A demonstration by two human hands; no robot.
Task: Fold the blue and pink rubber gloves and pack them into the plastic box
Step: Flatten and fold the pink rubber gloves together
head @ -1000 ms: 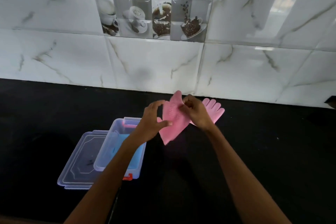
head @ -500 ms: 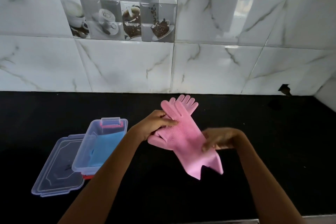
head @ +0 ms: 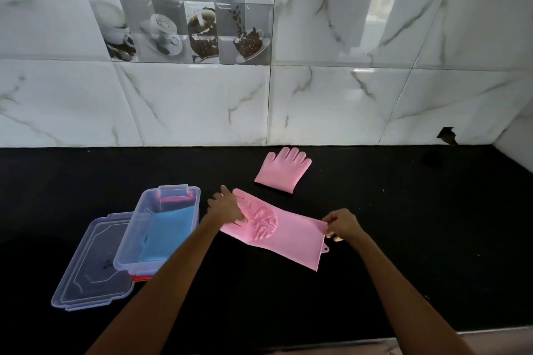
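Observation:
A pink rubber glove lies stretched flat on the black counter, ribbed palm up. My left hand presses down on its finger end. My right hand pinches the cuff edge at the right. A second pink glove, folded so that only its finger half shows, rests behind it near the wall. The clear plastic box stands to the left with folded blue gloves inside.
The box's clear lid lies flat on the counter at the box's left, partly under it. A marble tiled wall closes off the counter at the back. The counter's front edge runs along the bottom right.
The pink glove has been lowered from the air and spread flat on the counter. My right hand slid to its cuff, my left to its fingers. The second pink glove is now uncovered behind.

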